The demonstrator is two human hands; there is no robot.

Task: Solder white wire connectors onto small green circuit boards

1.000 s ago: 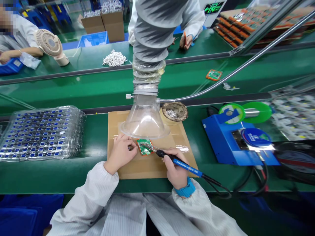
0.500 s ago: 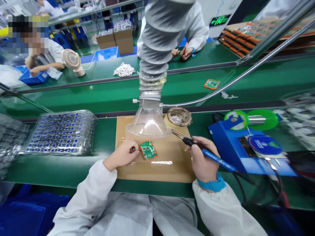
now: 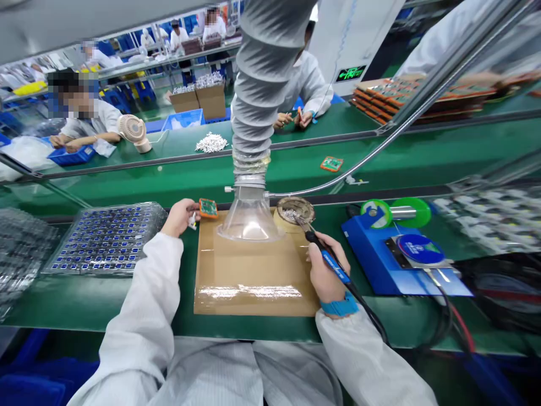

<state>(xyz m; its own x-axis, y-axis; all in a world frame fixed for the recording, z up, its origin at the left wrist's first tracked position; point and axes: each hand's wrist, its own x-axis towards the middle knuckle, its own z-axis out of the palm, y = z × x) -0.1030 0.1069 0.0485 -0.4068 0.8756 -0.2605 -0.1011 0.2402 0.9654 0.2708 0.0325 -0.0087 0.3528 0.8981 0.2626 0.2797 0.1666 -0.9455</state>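
Note:
My left hand (image 3: 180,217) is stretched out to the far left corner of the cardboard mat (image 3: 253,276) and holds a small green circuit board (image 3: 208,208) above the bench. My right hand (image 3: 327,273) grips a blue-handled soldering iron (image 3: 327,256). Its tip rests in the round tip-cleaner tin (image 3: 296,210) at the mat's far right corner. A clear fume-extraction funnel (image 3: 250,217) on a grey ribbed hose hangs over the mat's far edge between both hands.
Clear trays of blue parts (image 3: 105,239) lie left of the mat. A blue soldering station (image 3: 401,256) with green solder spools (image 3: 395,211) stands to the right, cables trailing. Another circuit board (image 3: 332,164) lies on the green conveyor. Other people work at the far benches.
My left hand lifted the circuit board off the mat and carried it away to the far left. My right hand moved the iron's tip into the cleaner tin.

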